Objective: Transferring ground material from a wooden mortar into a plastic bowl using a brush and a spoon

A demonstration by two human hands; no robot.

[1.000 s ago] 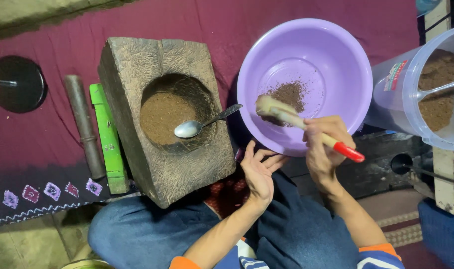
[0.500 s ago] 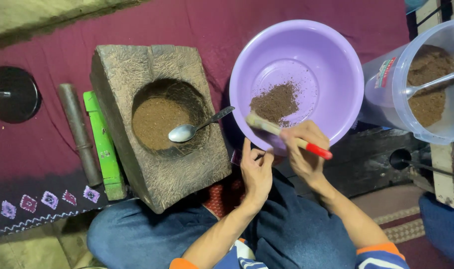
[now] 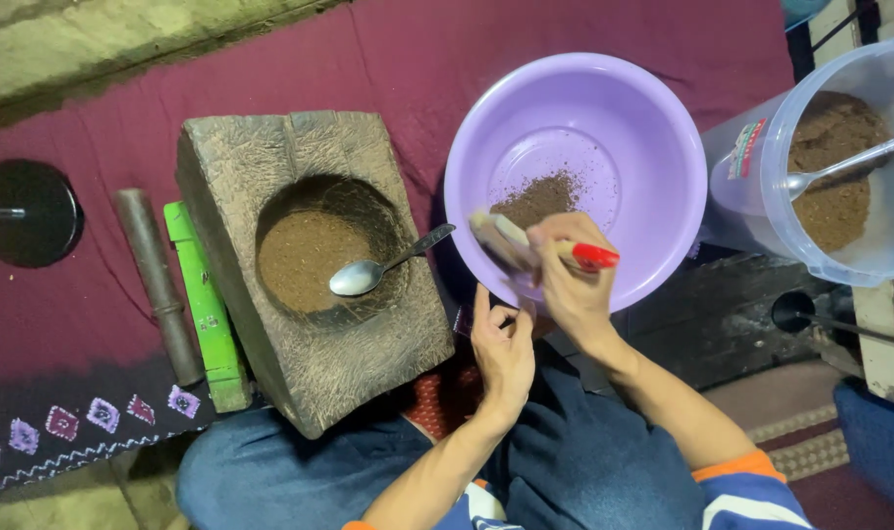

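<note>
Right hand: the right hand (image 3: 570, 285) is clenched round a small brush (image 3: 525, 243) with a red handle end, gripping it over the near rim of the purple basin.
Brush: it lies slanted across the basin's lower edge, pale bristle end pointing left, red tip poking out to the right of the knuckles.
Left hand: the left hand (image 3: 503, 348) sits just below the basin rim, palm up, fingers loosely curled and holding nothing that can be seen; it almost touches the right hand.
Purple basin: the purple basin (image 3: 653, 128) rests on the dark red cloth, with a patch of brown powder (image 3: 540, 199) in its bottom, just above the brush.
Stone mortar: a rough stone mortar (image 3: 368, 344) stands left of the basin, its hollow full of brown powder, and a metal spoon (image 3: 368, 275) rests in it, handle leaning on the right lip.
Beside the mortar: a green stick (image 3: 207, 304) and a dark pestle (image 3: 157, 285) lie side by side to its left.
Far right: a clear plastic jar (image 3: 761, 206) holds more brown powder and a second spoon.
Knees: blue trousers show below both hands.
</note>
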